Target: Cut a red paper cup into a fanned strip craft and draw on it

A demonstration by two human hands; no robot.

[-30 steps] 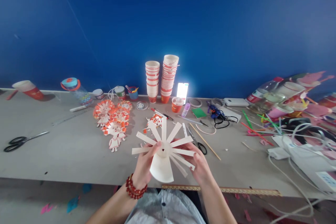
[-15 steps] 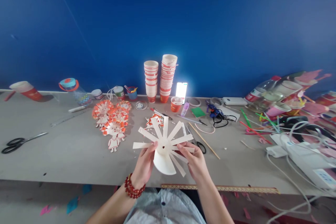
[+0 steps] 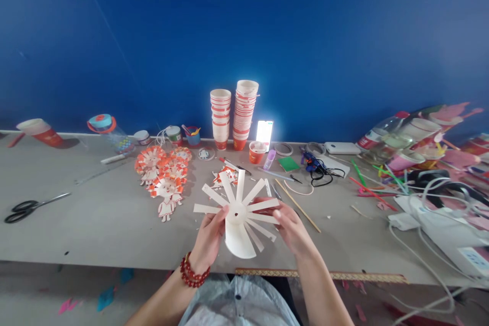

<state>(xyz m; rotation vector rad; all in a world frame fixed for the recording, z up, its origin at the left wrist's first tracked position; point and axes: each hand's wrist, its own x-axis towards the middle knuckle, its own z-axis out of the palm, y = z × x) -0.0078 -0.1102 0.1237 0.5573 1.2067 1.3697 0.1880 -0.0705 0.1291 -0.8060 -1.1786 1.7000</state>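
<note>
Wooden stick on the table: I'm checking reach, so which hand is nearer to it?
Right. The right hand is close by, on the near side of the wooden stick; the left hand is farther off, left of it, across the cut paper cup.

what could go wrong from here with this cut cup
The thin strips of the cut paper cup could crease or tear if the right hand, which is at the ends of some, pulls hard. The left hand grips close to the base, so squeezing there might bend it. The taller cup stack might tip if bumped, perhaps onto the phone nearby.
</note>
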